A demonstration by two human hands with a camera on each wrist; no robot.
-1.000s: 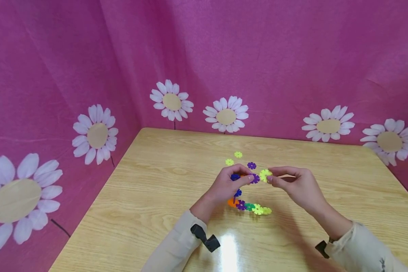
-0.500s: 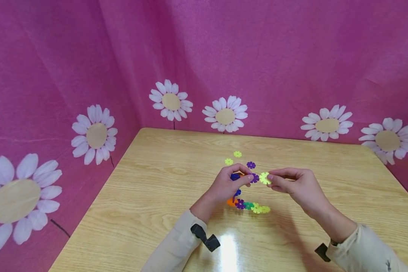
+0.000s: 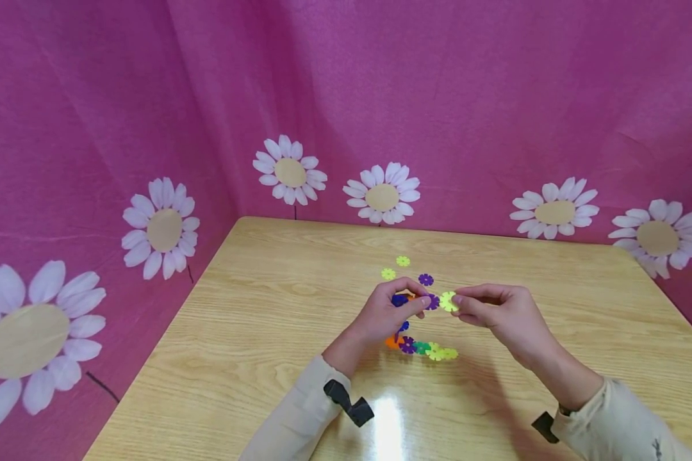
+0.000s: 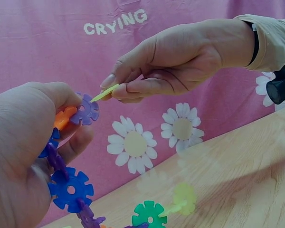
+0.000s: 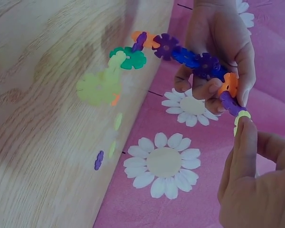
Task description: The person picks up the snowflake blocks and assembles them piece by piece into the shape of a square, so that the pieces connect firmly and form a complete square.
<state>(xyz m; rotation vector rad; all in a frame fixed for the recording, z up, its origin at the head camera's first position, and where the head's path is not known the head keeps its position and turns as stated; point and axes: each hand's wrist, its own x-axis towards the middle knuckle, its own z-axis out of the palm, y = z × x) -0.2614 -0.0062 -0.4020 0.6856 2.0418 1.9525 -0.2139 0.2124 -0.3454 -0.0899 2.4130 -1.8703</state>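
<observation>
My left hand (image 3: 380, 315) pinches a purple notched plastic disc (image 4: 87, 109) at one end of a chain of interlocking flower-shaped discs. An orange disc (image 4: 63, 118) joins it, and blue disc (image 4: 71, 191) and purple links follow. The chain bends below the hand to a green disc (image 4: 149, 214) and yellow discs (image 3: 436, 351) at its other end. Between thumb and fingers, my right hand (image 3: 510, 320) holds a yellow disc (image 3: 447, 301), edge-on in the left wrist view. Its rim meets the purple disc's rim; whether their slots are engaged I cannot tell.
Beyond the hands, a loose purple disc (image 3: 426, 280) and two yellow discs, one nearer (image 3: 388, 274) and one farther (image 3: 402, 261), lie on the wooden table (image 3: 254, 301). A pink cloth (image 3: 438, 96) with white flowers encloses the back and left sides.
The right hand's yellow disc has turned slightly and shifted a little left, closer to the purple disc. The left hand has stayed almost still.
</observation>
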